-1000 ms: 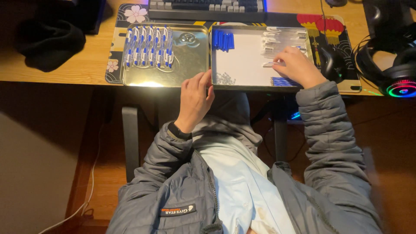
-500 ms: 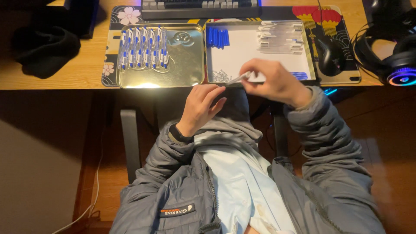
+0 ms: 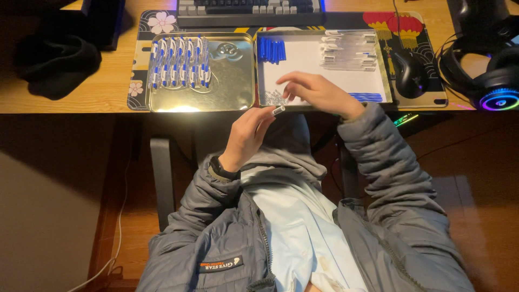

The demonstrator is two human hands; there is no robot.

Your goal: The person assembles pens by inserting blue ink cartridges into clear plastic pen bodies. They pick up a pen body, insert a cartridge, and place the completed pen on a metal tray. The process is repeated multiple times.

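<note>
My left hand (image 3: 247, 135) is below the desk edge, holding a clear pen barrel (image 3: 278, 111) whose tip pokes out above the fingers. My right hand (image 3: 316, 92) hovers over the lower part of the right metal tray (image 3: 324, 104), fingers spread and holding nothing. That tray holds a white sheet with blue pen caps (image 3: 271, 50) at the top left, clear pen barrels (image 3: 348, 51) at the top right and blue refills (image 3: 366, 97) at the lower right. The left metal tray (image 3: 232, 81) carries a row of several assembled blue-and-white pens (image 3: 180, 62).
A keyboard (image 3: 248, 8) lies behind the trays on a patterned desk mat (image 3: 162, 22). A black mouse (image 3: 408, 73) and headphones with a glowing ring (image 3: 494, 86) are at the right. A dark cloth (image 3: 54, 62) rests at the left. My grey jacket fills the lower view.
My right hand picked a clear barrel from the tray's top right, brought it down to my left hand, then moved back up over the tray with nothing in it. The left hand now holds the barrel.
</note>
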